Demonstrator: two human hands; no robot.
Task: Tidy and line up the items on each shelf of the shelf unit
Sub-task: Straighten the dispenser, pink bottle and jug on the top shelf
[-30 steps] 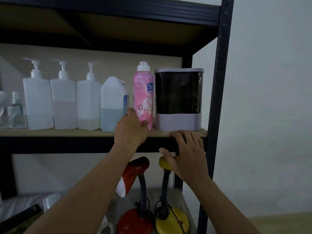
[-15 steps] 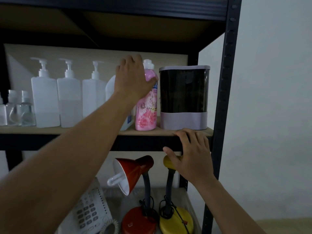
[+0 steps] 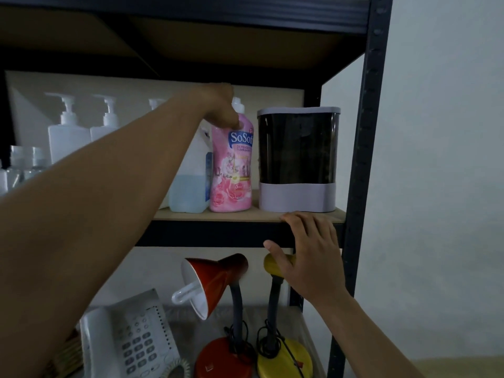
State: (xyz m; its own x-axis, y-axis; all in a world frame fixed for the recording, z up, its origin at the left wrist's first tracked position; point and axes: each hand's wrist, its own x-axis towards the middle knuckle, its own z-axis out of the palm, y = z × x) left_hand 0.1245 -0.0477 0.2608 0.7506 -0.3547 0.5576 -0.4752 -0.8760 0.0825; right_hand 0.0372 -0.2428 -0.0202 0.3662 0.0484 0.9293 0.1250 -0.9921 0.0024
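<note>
We are observing a plain white wall (image 3: 441, 159) standing right of the unit, meeting a pale floor (image 3: 463, 368).

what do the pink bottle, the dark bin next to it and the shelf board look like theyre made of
Pink floral-label bottle: glossy plastic, judging by the printed wrap and white moulded cap.
Dark bin with lilac base and lid: likely plastic, smoky translucent walls with faint reflections.
Pale shelf board: matte wood-look board, possibly particleboard.

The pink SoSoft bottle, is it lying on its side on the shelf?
No, the pink SoSoft bottle stands upright on the shelf, left hand at its neck.
</note>
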